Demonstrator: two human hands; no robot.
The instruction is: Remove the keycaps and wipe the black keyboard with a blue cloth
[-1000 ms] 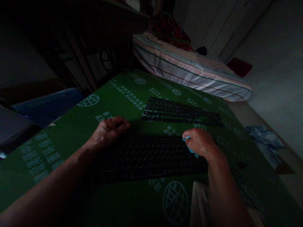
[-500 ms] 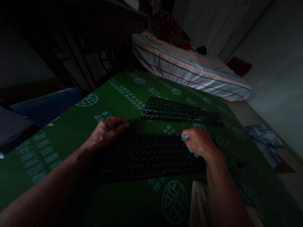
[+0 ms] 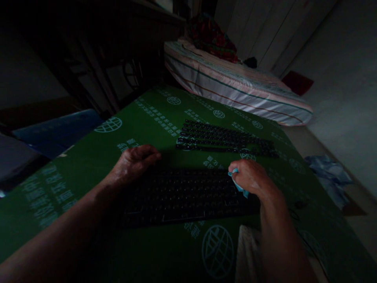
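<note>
A black keyboard (image 3: pixel 182 196) lies in front of me on a green printed mat (image 3: pixel 88 157). My left hand (image 3: pixel 134 162) rests on the keyboard's far left corner with its fingers curled. My right hand (image 3: pixel 250 177) is closed round a small light-blue cloth (image 3: pixel 237 182) and presses it on the right end of the keys. A second black keyboard (image 3: pixel 224 139) lies farther away on the mat, untouched.
A striped mattress (image 3: pixel 235 90) with a red bundle (image 3: pixel 213 37) lies beyond the mat. A crumpled blue cloth (image 3: pixel 328 173) is on the floor at right. A pale cloth (image 3: pixel 247 251) lies under my right forearm. A blue flat object (image 3: pixel 55 131) sits at left.
My right hand with the cloth slid slightly left, then back to the right on the keys. My left hand has stayed put.
</note>
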